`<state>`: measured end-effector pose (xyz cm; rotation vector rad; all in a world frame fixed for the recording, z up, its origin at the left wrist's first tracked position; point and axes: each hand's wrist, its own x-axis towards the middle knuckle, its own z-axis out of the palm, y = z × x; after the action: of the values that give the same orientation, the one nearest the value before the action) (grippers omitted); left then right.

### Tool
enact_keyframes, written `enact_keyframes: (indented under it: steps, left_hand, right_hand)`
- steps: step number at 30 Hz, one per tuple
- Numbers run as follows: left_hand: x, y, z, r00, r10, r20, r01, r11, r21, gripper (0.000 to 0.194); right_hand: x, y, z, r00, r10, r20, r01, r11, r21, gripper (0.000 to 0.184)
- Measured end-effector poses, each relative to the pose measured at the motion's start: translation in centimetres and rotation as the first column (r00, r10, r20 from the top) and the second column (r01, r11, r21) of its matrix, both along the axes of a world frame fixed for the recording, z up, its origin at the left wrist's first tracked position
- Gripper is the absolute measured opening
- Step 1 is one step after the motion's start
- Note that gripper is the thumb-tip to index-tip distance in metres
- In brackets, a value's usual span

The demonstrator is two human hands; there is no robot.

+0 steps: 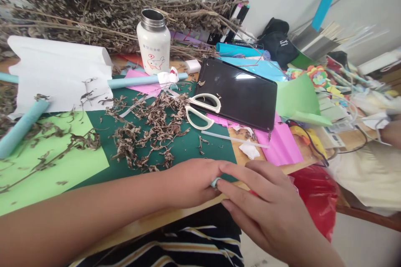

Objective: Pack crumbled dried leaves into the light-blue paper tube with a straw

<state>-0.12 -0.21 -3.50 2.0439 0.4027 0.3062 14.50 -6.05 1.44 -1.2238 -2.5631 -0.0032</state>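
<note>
At the front edge of the table, my left hand (196, 181) is closed around a small light-blue roll (215, 182). Only the end of this roll shows; the rest is hidden in my hands. My right hand (266, 196) comes in from the right with bent fingers, their tips pressed at the roll's end and against my left hand. Dry crumbled leaves (156, 127) lie on the dark green mat (194, 150) beyond my hands. White-handled scissors (200, 122) rest among them, their blades partly covered by leaves.
A black tablet (238, 94) lies behind the scissors. An uncapped white bottle (154, 44) stands near bundles of dried stems (78, 4). Light-blue paper tubes (23, 129), white paper (59, 75) and green paper (56, 154) are at left. A red plastic bag (319, 196) hangs at right.
</note>
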Motion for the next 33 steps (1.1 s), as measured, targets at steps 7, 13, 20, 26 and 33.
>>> enact_keyframes:
  steps: [7, 13, 20, 26, 33]
  left_hand:
    - [0.4, -0.2, -0.2, 1.0, -0.027, 0.005, 0.027, 0.999, 0.042, 0.02]
    - [-0.1, 0.1, -0.4, 0.997, 0.048, -0.054, -0.048, 0.999, 0.003, 0.037]
    - [0.0, 0.3, -0.1, 0.999, -0.015, 0.049, 0.019, 0.997, -0.078, 0.026]
    - [0.1, 0.3, -0.2, 0.998, -0.01, 0.06, 0.016, 0.995, -0.1, 0.023]
    - [0.1, 0.1, -0.3, 0.999, 0.001, 0.043, 0.002, 0.997, -0.074, 0.026]
  right_hand:
    - [0.5, 0.2, 0.9, 0.996, 0.07, 0.047, -0.064, 0.991, -0.122, 0.015]
    - [1.8, -0.3, -1.9, 0.813, -0.108, -0.572, 0.098, 0.994, -0.049, 0.025]
    - [0.3, 0.4, -2.3, 0.936, 0.032, -0.351, -0.009, 0.998, 0.069, 0.015]
    - [0.6, 0.9, -2.6, 0.941, 0.101, -0.322, -0.084, 0.994, 0.066, 0.01]
    - [1.1, 0.5, -0.9, 0.996, 0.044, -0.072, -0.053, 0.989, -0.135, 0.018]
